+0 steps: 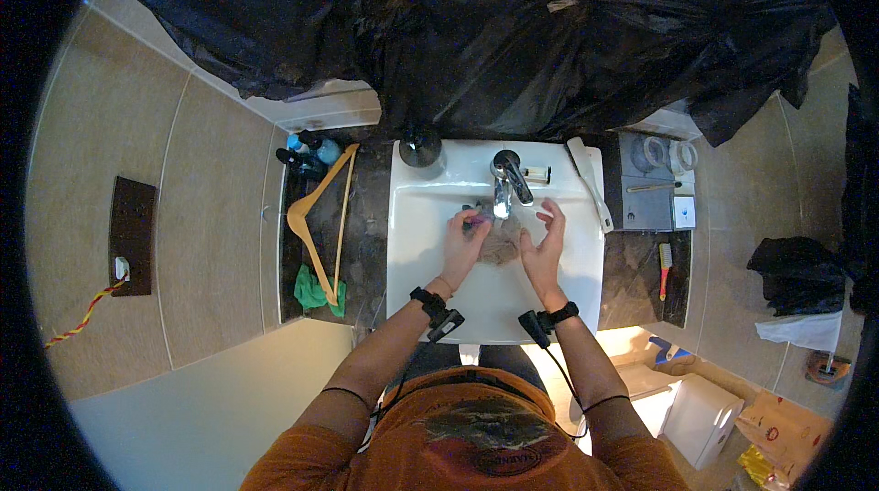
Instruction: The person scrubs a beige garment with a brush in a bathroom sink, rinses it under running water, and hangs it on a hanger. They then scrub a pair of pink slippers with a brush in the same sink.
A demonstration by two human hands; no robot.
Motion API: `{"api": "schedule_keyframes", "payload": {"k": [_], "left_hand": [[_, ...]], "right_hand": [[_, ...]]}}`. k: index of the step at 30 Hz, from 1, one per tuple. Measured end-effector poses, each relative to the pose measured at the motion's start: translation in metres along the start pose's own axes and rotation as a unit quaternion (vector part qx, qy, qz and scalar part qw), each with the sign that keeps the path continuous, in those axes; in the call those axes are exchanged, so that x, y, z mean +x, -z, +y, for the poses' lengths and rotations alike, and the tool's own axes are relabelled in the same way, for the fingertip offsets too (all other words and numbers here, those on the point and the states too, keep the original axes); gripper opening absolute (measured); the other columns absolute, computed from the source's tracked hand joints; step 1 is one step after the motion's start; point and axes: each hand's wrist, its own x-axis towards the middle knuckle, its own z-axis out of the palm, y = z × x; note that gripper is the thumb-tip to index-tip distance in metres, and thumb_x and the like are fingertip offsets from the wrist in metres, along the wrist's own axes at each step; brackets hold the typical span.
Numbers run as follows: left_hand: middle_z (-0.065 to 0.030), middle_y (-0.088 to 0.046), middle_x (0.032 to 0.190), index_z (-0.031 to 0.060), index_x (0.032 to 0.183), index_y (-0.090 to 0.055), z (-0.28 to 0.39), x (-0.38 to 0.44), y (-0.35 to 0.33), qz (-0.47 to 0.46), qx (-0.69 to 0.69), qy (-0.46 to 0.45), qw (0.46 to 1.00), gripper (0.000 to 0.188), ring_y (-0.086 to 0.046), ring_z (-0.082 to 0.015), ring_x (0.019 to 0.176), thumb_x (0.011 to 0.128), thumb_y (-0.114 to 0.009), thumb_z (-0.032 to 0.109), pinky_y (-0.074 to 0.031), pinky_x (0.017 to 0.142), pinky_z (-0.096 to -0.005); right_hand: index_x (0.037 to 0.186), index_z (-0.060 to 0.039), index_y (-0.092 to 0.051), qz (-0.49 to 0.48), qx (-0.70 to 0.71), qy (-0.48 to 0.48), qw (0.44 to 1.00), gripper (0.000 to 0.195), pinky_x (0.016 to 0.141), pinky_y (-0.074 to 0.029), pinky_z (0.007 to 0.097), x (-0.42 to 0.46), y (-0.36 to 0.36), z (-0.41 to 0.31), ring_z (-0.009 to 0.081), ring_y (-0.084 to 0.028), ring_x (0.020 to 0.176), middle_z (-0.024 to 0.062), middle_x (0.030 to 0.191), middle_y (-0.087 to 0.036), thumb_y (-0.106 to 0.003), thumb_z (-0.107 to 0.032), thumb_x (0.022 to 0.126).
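Note:
A white washbasin [494, 312] lies before me with a chrome mixer tap [508, 182] at its back. Under the spout sits a bunched, brownish, net-like cloth [499, 247]; its exact kind is unclear. My left hand [465, 244] pinches a small dark, purplish object [474, 219] at the left of the spout, partly hidden by the fingers. To the right of the cloth, my right hand [544, 247] has its fingers apart, its thumb close to the cloth's edge. Whether that thumb touches it, I cannot tell.
Left on the dark counter are a wooden hanger [316, 216], a green cloth [317, 292] and several bottles [316, 153]. A dark round container [420, 147] and a white long-handled item [589, 182] rest on the basin rim. Right stand a grey box [645, 206] and a brush [664, 271].

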Motion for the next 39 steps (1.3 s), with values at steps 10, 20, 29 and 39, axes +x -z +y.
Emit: {"api": "schedule_keyframes", "payload": {"k": [10, 20, 29, 39], "left_hand": [[-0.0165, -0.055, 0.118, 0.005, 0.115, -0.057, -0.013, -0.014, 0.015, -0.123, 0.341, -0.084, 0.928, 0.041, -0.051, -0.0392, 0.11, 0.079, -0.073, 0.016, -0.04, 0.095, -0.0537], [-0.0075, -0.06, 0.11, 0.0011, 0.11, -0.057, 0.061, -0.031, 0.066, -0.173, -0.054, -0.14, 0.973, 0.02, -0.056, -0.0163, 0.094, 0.091, -0.062, 0.008, -0.048, 0.075, -0.0261], [-0.0086, -0.061, 0.119, 0.0011, 0.115, -0.055, 0.189, -0.046, 0.161, -0.199, -0.188, -0.03, 0.961, 0.024, -0.053, -0.0111, 0.109, 0.091, -0.055, 0.0, -0.045, 0.09, -0.025], [0.0005, -0.058, 0.096, 0.0053, 0.106, -0.053, 0.168, -0.038, 0.183, -0.007, -0.261, -0.058, 0.964, 0.012, -0.052, -0.0062, 0.089, 0.098, -0.055, 0.014, -0.043, 0.079, -0.0218]], "right_hand": [[0.123, -0.0071, -0.059, -0.07, -0.061, 0.072, 0.993, 0.051, 0.088, -0.045, 0.0395, 0.008, 0.024, -0.003, 0.0328, -0.057, 0.1, 0.0153, 0.104, -0.061, -0.057, 0.007, 0.074], [0.143, -0.0149, -0.039, -0.295, -0.13, 0.104, 0.941, 0.092, 0.105, -0.037, 0.0474, -0.021, 0.008, 0.021, 0.0387, -0.042, 0.13, 0.0192, 0.135, -0.046, -0.083, -0.016, 0.062], [0.141, -0.0207, -0.044, -0.34, -0.089, 0.114, 0.929, 0.099, 0.109, -0.029, 0.0578, -0.011, -0.04, 0.036, 0.039, -0.03, 0.139, 0.0161, 0.148, -0.036, -0.089, -0.032, 0.054], [0.126, -0.0045, -0.058, -0.42, -0.093, -0.006, 0.903, 0.073, 0.104, -0.04, 0.0406, 0.003, -0.032, -0.006, 0.0335, -0.053, 0.12, 0.0196, 0.124, -0.059, -0.08, -0.043, 0.068]]}}
